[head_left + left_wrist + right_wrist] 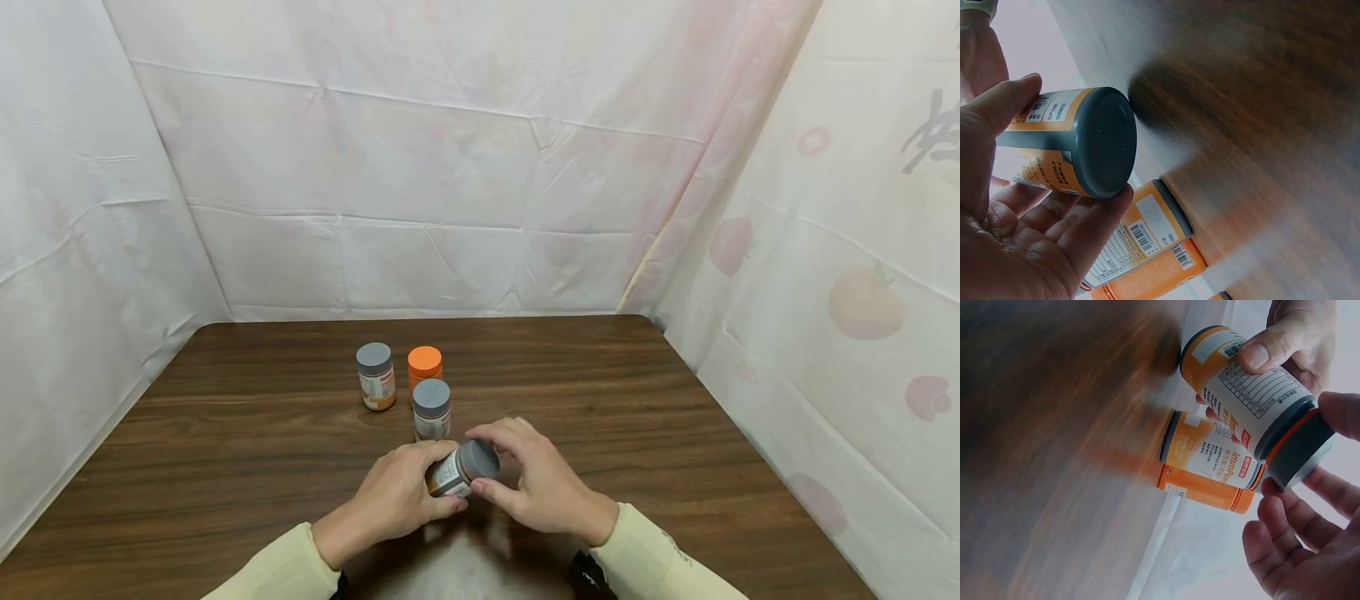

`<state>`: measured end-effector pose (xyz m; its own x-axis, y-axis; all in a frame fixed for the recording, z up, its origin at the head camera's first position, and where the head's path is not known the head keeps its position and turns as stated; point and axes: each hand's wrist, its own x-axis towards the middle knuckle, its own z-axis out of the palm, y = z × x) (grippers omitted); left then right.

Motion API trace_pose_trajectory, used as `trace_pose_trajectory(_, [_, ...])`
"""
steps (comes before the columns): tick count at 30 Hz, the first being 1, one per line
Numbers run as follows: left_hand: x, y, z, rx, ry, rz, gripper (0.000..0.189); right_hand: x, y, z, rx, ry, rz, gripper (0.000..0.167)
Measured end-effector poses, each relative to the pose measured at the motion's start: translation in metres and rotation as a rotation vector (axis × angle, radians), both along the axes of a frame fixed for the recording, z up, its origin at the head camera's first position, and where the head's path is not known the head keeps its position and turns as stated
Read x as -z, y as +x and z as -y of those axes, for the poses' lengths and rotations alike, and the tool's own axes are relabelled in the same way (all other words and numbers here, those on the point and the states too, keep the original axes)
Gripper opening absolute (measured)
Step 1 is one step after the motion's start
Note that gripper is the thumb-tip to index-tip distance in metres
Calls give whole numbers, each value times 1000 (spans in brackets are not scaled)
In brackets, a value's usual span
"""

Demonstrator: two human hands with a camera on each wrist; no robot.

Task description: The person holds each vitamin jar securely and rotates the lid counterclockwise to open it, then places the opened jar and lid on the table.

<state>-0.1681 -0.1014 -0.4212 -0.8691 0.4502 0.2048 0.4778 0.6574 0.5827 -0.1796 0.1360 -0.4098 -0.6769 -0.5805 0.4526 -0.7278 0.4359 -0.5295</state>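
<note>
Tilted above the table is a supplement bottle [447, 477] with a grey lid [479, 459] and a white and orange label. My left hand [401, 487] grips its body, thumb on one side and fingers round the other. The dark base [1109, 142] faces the left wrist camera. My right hand [543, 483] pinches the lid between thumb and fingertips. Just beyond the hands, a second grey-lidded bottle [432, 410] stands upright. An orange bottle [425, 364] is behind it, partly hidden. Another grey-lidded bottle [376, 377] stands to their left.
The dark wood-grain table [225, 450] extends around the hands and bottles. A pale cloth sheet [420, 167] hangs behind its far edge. More sheeting lines the left side, and a fruit-printed sheet [810, 333] lines the right.
</note>
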Motion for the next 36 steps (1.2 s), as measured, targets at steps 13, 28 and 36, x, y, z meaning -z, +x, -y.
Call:
trace_pose_trajectory(13, [1,0,1,4,-15,-14,51,-3,-3,-2,-127,4,-129,63])
trace_pose_trajectory(28, [1,0,-1,-6,-32,-19,38,-5,1,1,-20,2,-100,60])
trace_pose_trajectory(36, [1,0,0,-5,-35,-8,48,-7,3,5,159,40,-12,53])
